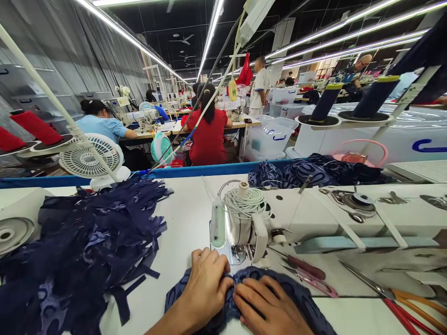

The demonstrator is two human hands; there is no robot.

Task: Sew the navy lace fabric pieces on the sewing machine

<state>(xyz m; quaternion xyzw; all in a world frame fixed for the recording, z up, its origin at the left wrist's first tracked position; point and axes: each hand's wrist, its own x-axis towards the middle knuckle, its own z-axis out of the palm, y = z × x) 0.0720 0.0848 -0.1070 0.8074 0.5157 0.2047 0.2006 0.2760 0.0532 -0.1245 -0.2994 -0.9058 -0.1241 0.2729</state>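
Both hands, left [206, 288] and right [268, 307], grip navy lace fabric [300, 298] below the sewing machine [314, 218]

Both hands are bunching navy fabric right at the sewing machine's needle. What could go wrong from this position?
The left hand and right hand pinch the navy fabric just before the presser foot, so fingertips could drift under it. The bunched cloth may sew puckered. Scissors lie close beside the right hand.
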